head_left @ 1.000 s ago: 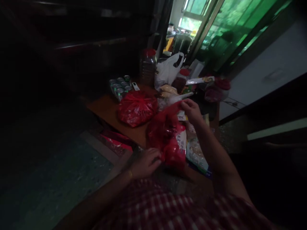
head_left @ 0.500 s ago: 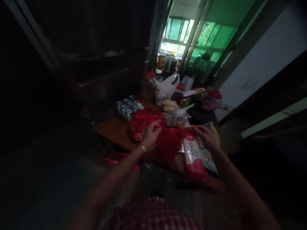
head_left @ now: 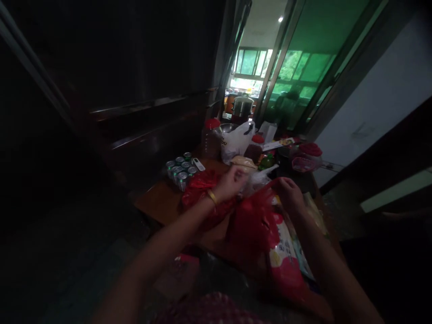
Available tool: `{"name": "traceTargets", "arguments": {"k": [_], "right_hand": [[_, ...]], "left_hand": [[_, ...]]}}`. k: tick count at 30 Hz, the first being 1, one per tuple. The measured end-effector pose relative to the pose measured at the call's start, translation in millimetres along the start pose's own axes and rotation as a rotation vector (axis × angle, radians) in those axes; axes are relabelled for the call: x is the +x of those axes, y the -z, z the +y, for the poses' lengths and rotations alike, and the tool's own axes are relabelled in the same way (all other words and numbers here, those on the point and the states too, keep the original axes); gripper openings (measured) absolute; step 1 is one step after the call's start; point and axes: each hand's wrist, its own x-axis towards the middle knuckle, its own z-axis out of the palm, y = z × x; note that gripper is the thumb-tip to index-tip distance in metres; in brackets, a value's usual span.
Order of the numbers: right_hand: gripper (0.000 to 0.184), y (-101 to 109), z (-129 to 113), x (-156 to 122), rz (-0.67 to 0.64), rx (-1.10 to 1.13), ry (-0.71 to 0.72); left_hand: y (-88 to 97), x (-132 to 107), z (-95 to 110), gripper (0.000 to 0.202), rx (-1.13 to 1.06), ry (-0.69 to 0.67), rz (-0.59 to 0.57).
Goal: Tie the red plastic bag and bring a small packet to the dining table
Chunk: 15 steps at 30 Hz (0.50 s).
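I can't tell if the blurred left hand [head_left: 232, 183] grips; the right hand [head_left: 289, 192] pinches a thin red plastic bag [head_left: 251, 220] beneath.

On the white carrier bag [head_left: 236, 145], two dark capital letters could be read, apparently "OU", the end of a printed word or name whose remainder was too small to make out. The red-and-white packet [head_left: 286, 252] carried dark characters, seemingly Chinese, running in columns down its pale panel; they were too blurred to read with certainty. Whatever marking the cans [head_left: 181, 171], the small white device [head_left: 198, 164] and the long white box [head_left: 277, 145] bore was illegible.
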Motion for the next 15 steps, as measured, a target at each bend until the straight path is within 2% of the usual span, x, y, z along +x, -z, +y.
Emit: {"name": "traceTargets", "arguments": {"k": [3,4,6,9,12,15], "right_hand": [[0.032,3.0,6.8,8.5,-0.106,-0.008,-0.003],[0.031,3.3,8.4,11.4,-0.151,-0.007,-0.011],[0.028,2.6,11.0,16.6,-0.236,0.006,-0.035],[0.026,-0.6,16.3,23.3,-0.369,0.092,-0.119],[0.027,-1.9,25.9,30.2,-0.496,0.244,-0.221],[0.029,4.2,36.0,38.2,-0.541,0.347,-0.274]], "left_hand": [[-24.5,-36.3,-13.1,0.065,0.273,-0.061,-0.37],[-33.7,-47.3,-16.9,0.073,0.319,-0.072,-0.474],[-50.0,-62.8,-20.6,0.068,0.306,-0.119,-0.653],[-63.4,-69.4,-16.6,0.042,0.126,-0.179,-0.903],[-59.9,-68.4,-10.0,0.043,0.142,-0.055,-1.064],[-44.4,-71.5,-8.0,0.06,0.269,0.119,-1.132]]}}
